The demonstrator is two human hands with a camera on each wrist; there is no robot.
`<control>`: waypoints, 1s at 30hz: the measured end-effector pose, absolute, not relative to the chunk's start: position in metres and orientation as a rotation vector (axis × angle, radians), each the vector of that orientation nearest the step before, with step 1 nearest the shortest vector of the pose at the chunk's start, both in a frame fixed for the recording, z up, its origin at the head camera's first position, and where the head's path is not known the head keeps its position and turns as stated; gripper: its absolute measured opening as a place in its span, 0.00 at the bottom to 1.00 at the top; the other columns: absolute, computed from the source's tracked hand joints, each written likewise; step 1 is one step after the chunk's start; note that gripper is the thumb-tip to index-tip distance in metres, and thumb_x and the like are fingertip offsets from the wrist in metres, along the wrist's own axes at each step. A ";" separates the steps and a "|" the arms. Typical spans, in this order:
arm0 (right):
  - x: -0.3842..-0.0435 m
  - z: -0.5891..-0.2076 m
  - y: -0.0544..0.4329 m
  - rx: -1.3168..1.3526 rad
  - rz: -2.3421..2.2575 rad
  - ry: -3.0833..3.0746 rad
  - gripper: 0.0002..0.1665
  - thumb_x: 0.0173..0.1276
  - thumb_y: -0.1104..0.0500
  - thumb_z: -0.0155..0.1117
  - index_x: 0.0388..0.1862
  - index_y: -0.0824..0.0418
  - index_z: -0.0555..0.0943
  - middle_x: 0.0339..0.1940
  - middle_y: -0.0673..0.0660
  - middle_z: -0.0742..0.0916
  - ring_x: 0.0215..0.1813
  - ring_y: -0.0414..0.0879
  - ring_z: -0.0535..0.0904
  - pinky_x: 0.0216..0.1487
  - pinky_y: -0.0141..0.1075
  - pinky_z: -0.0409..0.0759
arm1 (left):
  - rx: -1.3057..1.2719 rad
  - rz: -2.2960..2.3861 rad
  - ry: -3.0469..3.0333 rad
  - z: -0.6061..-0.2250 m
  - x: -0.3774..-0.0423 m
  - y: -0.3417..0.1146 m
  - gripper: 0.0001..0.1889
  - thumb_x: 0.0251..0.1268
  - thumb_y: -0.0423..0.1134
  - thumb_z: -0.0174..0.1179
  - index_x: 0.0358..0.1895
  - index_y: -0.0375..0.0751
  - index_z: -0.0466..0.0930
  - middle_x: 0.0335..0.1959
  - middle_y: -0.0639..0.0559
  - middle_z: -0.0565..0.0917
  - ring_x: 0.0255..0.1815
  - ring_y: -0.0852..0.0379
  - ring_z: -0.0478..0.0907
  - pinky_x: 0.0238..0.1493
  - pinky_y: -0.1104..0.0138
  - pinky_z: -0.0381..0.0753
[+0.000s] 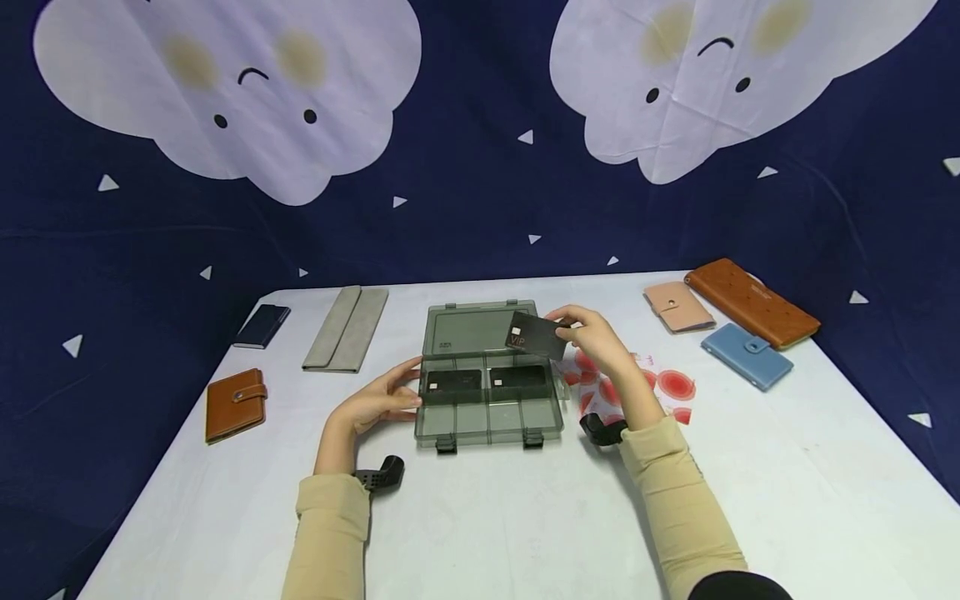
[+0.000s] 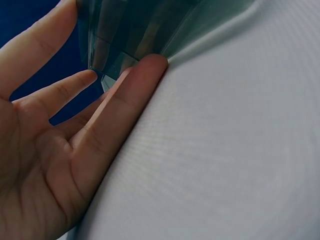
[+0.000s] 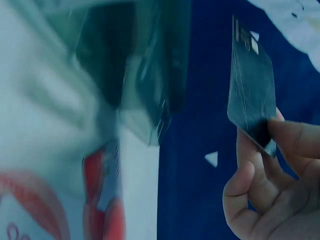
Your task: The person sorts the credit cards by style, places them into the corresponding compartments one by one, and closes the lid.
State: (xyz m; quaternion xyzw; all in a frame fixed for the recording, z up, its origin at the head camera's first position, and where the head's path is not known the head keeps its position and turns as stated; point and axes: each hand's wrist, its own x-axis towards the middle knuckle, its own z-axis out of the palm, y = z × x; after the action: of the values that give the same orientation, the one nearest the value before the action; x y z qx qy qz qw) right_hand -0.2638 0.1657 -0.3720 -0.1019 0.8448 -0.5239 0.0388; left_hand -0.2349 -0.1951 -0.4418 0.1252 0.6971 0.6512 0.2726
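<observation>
My right hand [image 1: 596,337] pinches one corner of a black VIP card [image 1: 534,333] between thumb and fingers. The card [image 3: 251,90] has a small light chip and is held tilted above the back right of a translucent grey-green plastic box [image 1: 461,418]. The box's lid [image 1: 468,329] is swung back, away from me. Inside, one black card [image 1: 453,381] lies in the left compartment and another black card [image 1: 517,377] in the right. With extended fingers, my left hand [image 1: 375,404] touches the box's left side, its lowest finger [image 2: 120,110] along the white tabletop.
A red-and-white patterned sheet [image 1: 677,385] lies right of the box. Farther right are a peach wallet [image 1: 678,307], a long brown wallet [image 1: 753,304] and a blue wallet [image 1: 747,356]. On the left sit a grey folder [image 1: 347,329], a black booklet [image 1: 262,326] and a brown wallet [image 1: 236,406].
</observation>
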 end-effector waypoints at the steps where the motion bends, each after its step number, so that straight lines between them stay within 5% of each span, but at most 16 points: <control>1: -0.262 -0.372 0.163 -0.329 -1.612 2.581 0.16 0.66 0.67 0.52 0.51 0.69 0.77 0.46 0.67 0.79 0.44 0.53 0.73 0.43 0.42 0.72 | 0.335 1.752 1.874 -0.442 -0.235 -0.195 0.45 0.59 0.29 0.59 0.74 0.42 0.40 0.71 0.36 0.47 0.41 0.62 0.74 0.53 0.53 0.76; 7: -0.256 -0.374 0.150 -0.436 -1.430 2.668 0.11 0.65 0.66 0.55 0.44 0.66 0.81 0.43 0.64 0.84 0.46 0.55 0.77 0.47 0.46 0.75 | 0.323 1.756 1.874 -0.441 -0.235 -0.193 0.45 0.58 0.29 0.59 0.74 0.44 0.41 0.71 0.37 0.47 0.41 0.62 0.75 0.53 0.52 0.76; 18: -0.256 -0.384 0.140 -0.608 -1.004 2.764 0.06 0.59 0.70 0.60 0.33 0.63 0.82 0.31 0.56 0.86 0.32 0.45 0.78 0.29 0.34 0.75 | 0.319 1.752 1.888 -0.441 -0.235 -0.193 0.44 0.58 0.29 0.59 0.74 0.43 0.40 0.72 0.37 0.46 0.41 0.61 0.75 0.53 0.53 0.76; 30: -0.256 -0.385 0.141 -0.798 -0.662 2.890 0.11 0.55 0.66 0.68 0.39 0.63 0.84 0.35 0.58 0.80 0.41 0.53 0.77 0.43 0.44 0.77 | 0.321 1.742 1.892 -0.440 -0.235 -0.194 0.44 0.58 0.30 0.59 0.74 0.44 0.41 0.72 0.37 0.46 0.42 0.61 0.74 0.53 0.52 0.76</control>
State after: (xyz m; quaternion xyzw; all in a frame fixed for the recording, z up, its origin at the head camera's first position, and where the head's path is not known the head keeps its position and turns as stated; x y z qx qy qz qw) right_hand -0.2558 0.1414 -0.3850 -0.2596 0.9407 -0.2156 0.0358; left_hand -0.2348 -0.1936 -0.4404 0.1191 0.7026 0.6468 0.2717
